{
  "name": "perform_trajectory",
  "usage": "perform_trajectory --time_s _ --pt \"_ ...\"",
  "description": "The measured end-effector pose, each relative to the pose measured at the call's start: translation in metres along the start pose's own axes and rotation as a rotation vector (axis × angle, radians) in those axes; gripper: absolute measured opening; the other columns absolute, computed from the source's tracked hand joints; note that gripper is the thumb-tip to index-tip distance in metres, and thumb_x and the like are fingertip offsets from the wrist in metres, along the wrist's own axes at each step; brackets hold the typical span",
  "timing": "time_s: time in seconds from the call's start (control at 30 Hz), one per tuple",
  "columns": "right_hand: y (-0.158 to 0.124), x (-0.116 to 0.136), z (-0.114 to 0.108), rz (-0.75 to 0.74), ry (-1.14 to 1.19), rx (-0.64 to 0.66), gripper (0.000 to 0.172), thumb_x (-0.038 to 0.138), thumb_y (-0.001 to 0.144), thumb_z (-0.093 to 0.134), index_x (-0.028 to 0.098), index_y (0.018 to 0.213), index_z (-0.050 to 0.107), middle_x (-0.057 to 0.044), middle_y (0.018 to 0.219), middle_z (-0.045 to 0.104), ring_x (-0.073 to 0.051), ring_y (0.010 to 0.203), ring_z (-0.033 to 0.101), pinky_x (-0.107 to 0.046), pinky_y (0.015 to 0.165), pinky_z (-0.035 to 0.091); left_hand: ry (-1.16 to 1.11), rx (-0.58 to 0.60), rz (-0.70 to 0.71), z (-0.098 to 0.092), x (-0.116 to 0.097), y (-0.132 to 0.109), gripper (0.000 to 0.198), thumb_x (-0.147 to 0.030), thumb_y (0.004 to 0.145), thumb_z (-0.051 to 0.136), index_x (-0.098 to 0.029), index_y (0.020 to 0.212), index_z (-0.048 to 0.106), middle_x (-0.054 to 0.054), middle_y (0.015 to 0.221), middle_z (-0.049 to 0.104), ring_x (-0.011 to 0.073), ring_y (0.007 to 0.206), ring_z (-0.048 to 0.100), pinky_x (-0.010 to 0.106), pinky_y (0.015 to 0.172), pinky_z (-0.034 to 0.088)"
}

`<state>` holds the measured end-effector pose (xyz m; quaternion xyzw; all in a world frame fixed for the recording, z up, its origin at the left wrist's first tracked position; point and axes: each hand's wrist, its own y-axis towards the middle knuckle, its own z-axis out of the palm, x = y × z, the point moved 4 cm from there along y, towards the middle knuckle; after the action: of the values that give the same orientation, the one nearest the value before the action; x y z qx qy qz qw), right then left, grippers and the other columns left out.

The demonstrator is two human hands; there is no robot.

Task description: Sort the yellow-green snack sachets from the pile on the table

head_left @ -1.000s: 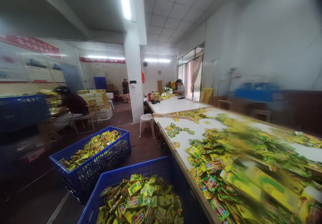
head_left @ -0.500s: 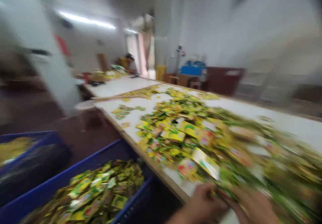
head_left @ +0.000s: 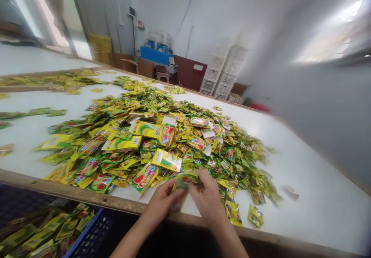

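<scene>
My left hand (head_left: 165, 200) is closed on a small green and yellow carton (head_left: 178, 184), partly hidden by the fingers and blurred. Close beside it, my right hand (head_left: 206, 196) pinches a small green candy packet (head_left: 189, 178) with a red print, at the carton's upper part. Both hands are above the table's near edge, in front of a large heap of candy packets (head_left: 199, 159). On the heap lie several yellow cartons, some with white flaps raised. A yellow carton (head_left: 167, 160) rests just beyond my hands, and a green-faced carton (head_left: 145, 177) leans left of them.
The white table (head_left: 315, 207) has a wooden edge (head_left: 101, 200). A blue plastic crate (head_left: 87, 233) with filled cartons stands below at the left. More packets (head_left: 69, 81) lie along the far-left divider. Stacked white crates (head_left: 226, 74) stand by the wall.
My view has swung to the right, so the heap now sits in the middle and the blue crate has moved to the lower left corner. Both hands remain together at the table's near edge.
</scene>
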<state>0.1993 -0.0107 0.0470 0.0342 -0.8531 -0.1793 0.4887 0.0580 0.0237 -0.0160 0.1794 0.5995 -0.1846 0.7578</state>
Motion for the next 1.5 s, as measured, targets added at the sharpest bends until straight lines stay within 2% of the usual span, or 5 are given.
perform_trajectory --time_s 0.23,0.37,0.8,1.27,1.5 --pt "0.003 0.029 0.004 -0.137 -0.398 0.192 0.028 -0.001 0.072 0.049 0.019 0.088 0.060 -0.006 0.095 0.057 -0.023 0.095 0.052 -0.037 0.085 0.044 0.091 -0.011 0.082 -0.001 0.000 0.001 0.037 -0.031 0.084 0.066 -0.022 0.120 0.067 0.006 0.119 0.070 0.0267 0.109 0.060 0.038 0.102 0.041" --pt "0.004 0.027 -0.004 -0.073 -0.223 0.215 0.034 0.009 0.082 0.056 0.022 0.114 0.056 -0.005 0.107 0.061 -0.022 0.100 0.056 -0.034 0.086 0.047 0.051 -0.003 0.066 -0.002 0.000 -0.002 0.037 -0.032 0.085 0.065 -0.022 0.121 0.066 0.006 0.120 0.069 0.0279 0.112 0.060 0.037 0.098 0.044" --pt "0.005 0.024 -0.003 -0.222 -0.263 0.110 0.024 0.010 0.077 0.075 0.027 0.093 0.073 -0.004 0.112 0.058 -0.025 0.114 0.045 -0.041 0.097 0.040 0.069 0.034 0.052 -0.001 -0.012 -0.003 0.033 -0.029 0.084 0.067 -0.020 0.115 0.067 0.005 0.113 0.070 0.0267 0.108 0.060 0.036 0.097 0.044" --pt "0.004 0.018 0.011 -0.269 -0.509 0.350 0.028 0.050 0.076 0.076 0.023 0.069 0.071 -0.007 0.115 0.060 -0.033 0.121 0.040 -0.051 0.097 0.034 0.099 -0.035 -0.011 -0.008 0.003 -0.002 0.037 -0.029 0.081 0.069 -0.024 0.117 0.066 0.004 0.118 0.070 0.0254 0.109 0.061 0.033 0.096 0.046" --pt "0.004 0.012 0.012 -0.224 -0.418 0.310 0.011 0.029 0.073 0.083 0.025 0.076 0.073 -0.003 0.112 0.061 -0.026 0.113 0.046 -0.040 0.090 0.039 0.214 0.010 0.047 -0.011 -0.001 -0.002 0.032 -0.024 0.078 0.072 -0.022 0.110 0.068 0.004 0.113 0.072 0.0267 0.108 0.062 0.035 0.096 0.045"
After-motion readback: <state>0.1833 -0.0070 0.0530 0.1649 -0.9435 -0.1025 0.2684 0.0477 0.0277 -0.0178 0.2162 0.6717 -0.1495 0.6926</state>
